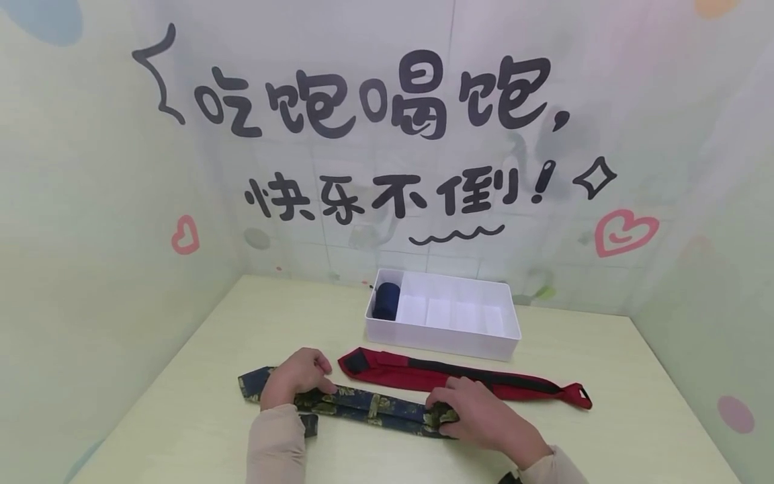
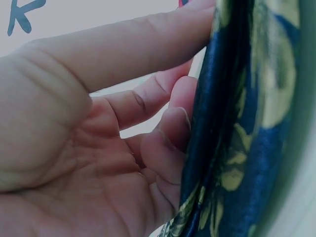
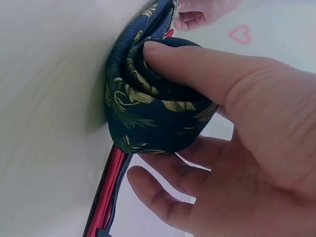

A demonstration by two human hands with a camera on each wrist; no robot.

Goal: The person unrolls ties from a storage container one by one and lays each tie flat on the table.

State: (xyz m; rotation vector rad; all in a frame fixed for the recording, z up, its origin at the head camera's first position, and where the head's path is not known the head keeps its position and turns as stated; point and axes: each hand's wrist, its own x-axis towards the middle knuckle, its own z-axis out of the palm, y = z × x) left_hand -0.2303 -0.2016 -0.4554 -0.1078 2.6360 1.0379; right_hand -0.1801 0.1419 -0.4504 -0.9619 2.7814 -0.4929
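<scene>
A navy necktie (image 1: 353, 407) with a gold floral pattern lies across the table, back side up. My left hand (image 1: 296, 378) holds it near its left, pointed end. In the left wrist view the thumb and curled fingers meet the edge of the navy cloth (image 2: 256, 98). At the other end my right hand (image 1: 484, 418) grips a folded-over bend of the same tie. The right wrist view shows the thumb pressed into that looped fold (image 3: 153, 118), with fingers beneath. A narrow dark end (image 1: 310, 425) pokes out below the left wrist.
Behind the navy tie lies a red necktie (image 1: 393, 378) with dark backing. Farther back stands a white divided box (image 1: 441, 336); its leftmost compartment holds a dark blue roll (image 1: 388, 300). Printed curtain-like walls (image 1: 109, 202) enclose the table on the back and sides.
</scene>
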